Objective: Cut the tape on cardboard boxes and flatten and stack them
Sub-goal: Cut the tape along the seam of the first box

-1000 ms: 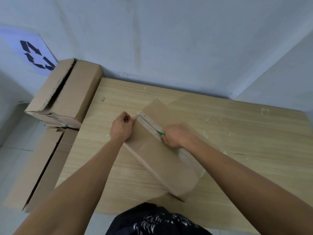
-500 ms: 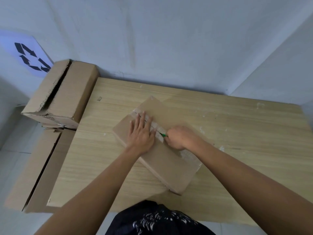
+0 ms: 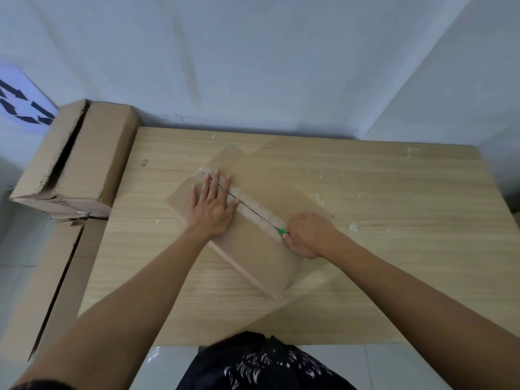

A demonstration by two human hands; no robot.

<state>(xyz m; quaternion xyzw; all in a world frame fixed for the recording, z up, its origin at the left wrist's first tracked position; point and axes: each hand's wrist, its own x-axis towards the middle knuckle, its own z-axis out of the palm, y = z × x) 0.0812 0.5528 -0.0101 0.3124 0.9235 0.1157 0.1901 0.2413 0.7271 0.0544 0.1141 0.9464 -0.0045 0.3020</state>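
Observation:
A brown cardboard box [image 3: 254, 246] lies diagonally on the wooden table [image 3: 394, 249]. A strip of clear tape [image 3: 254, 205] runs along its top seam, and a dark slit shows from the far end down to the cutter. My left hand [image 3: 212, 205] presses flat on the box's far half, fingers spread across the seam. My right hand [image 3: 308, 235] grips a small green cutter [image 3: 282, 231] with its tip on the seam, near the box's nearer half.
A large torn cardboard box [image 3: 73, 159] stands off the table's left edge, over flattened cardboard [image 3: 42, 291] on the floor. A recycling sign [image 3: 19, 105] hangs on the left wall. White walls close the back and right.
My left hand left the box's far corner and now lies flat and open on the top. My right hand has drawn the cutter nearer along the seam, lengthening the slit.

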